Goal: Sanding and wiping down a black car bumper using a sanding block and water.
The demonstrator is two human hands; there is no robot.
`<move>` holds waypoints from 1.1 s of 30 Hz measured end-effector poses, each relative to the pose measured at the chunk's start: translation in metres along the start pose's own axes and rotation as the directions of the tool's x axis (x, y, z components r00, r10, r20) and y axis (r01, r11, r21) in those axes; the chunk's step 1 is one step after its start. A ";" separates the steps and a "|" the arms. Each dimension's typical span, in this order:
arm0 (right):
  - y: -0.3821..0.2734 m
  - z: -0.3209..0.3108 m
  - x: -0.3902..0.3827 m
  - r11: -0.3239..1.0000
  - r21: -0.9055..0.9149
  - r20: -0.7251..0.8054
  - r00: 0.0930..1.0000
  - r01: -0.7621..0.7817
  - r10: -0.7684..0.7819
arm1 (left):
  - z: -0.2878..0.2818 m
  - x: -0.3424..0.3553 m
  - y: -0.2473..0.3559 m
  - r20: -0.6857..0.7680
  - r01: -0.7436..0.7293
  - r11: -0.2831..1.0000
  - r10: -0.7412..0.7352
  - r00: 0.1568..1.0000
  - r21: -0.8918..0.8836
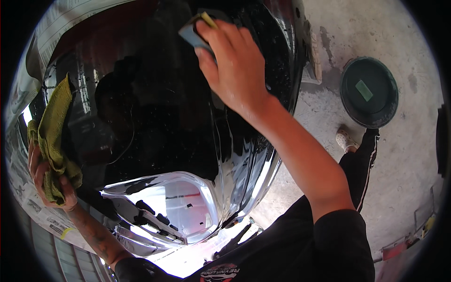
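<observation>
A glossy black car body panel (159, 122) fills the middle, with water drops on it and dark reflections. At its far part, my right hand (237, 68) is closed on a sanding pad, a grey-blue sheet (192, 36) with a yellowish edge beside it. The pad lies against the panel, partly hidden by my fingers. On the left, my left hand (42, 176) grips a crumpled yellow-green cloth (55, 124) at the panel's edge. One end of the cloth stretches up along the black surface.
Printed masking paper (51, 35) borders the panel at the left. A recessed shiny opening (174, 202) lies at its near end. On the concrete floor (324, 127) at right stands a round dark basin (345, 96) holding a green rectangular piece (363, 90). My clog-clad foot (346, 140) is beside it.
</observation>
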State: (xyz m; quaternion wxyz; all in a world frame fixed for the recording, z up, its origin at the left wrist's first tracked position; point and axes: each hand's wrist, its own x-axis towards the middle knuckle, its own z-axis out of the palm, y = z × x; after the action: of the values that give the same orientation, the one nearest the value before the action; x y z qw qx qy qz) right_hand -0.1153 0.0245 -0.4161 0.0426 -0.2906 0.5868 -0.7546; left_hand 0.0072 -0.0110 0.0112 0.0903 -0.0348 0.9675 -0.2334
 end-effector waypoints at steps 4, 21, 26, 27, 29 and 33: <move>-0.006 -0.004 -0.010 0.999 0.022 0.023 0.999 -0.030 0.029 | -0.003 -0.002 0.004 0.003 0.031 0.999 -0.031 1.000 0.026; 0.012 -0.007 0.000 0.993 0.054 0.069 0.992 0.103 -0.106 | -0.003 0.002 0.008 0.025 0.030 0.998 -0.031 0.999 0.051; 0.010 0.001 0.013 0.994 0.078 0.041 0.996 0.075 -0.079 | -0.002 0.001 0.005 0.019 0.017 0.999 -0.017 1.000 0.033; 0.002 -0.002 0.002 0.992 0.119 0.074 0.997 0.028 -0.037 | -0.002 0.001 0.005 0.019 0.009 0.999 -0.010 1.000 0.035; -0.004 -0.005 -0.010 0.990 0.139 0.082 0.996 0.009 -0.020 | -0.003 0.000 0.005 0.013 0.020 0.999 -0.021 1.000 0.048; 0.004 0.007 0.023 0.992 0.127 0.012 1.000 0.020 -0.021 | 0.000 0.003 0.007 0.022 0.012 0.998 -0.014 1.000 0.064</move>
State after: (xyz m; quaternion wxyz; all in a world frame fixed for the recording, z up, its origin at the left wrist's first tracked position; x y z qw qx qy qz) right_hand -0.1316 0.0077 -0.4103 0.0571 -0.2984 0.5345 -0.7887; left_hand 0.0039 -0.0051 0.0076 0.1005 -0.0407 0.9582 -0.2646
